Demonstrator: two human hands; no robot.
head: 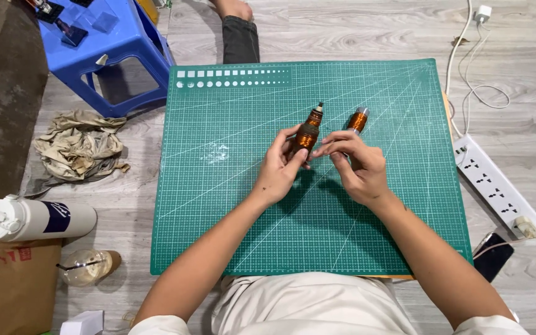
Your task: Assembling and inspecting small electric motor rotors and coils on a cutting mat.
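Note:
My left hand (280, 169) grips a small motor rotor with copper windings (309, 131), its shaft tip pointing up and away from me. My right hand (356, 167) holds a second copper-wound rotor (358, 120), and its forefinger reaches toward the first rotor. Both hands hover over the middle of a green cutting mat (231, 205) on the wooden floor. The lower parts of both rotors are hidden by my fingers.
A blue plastic stool (119, 43) stands at the far left, with a crumpled rag (79, 144) beside it. A white bottle (26, 218) and a glass jar (88, 267) lie left of the mat. A white power strip (494, 185) and a phone (493, 254) lie on the right. Another person's leg (239, 34) shows beyond the mat.

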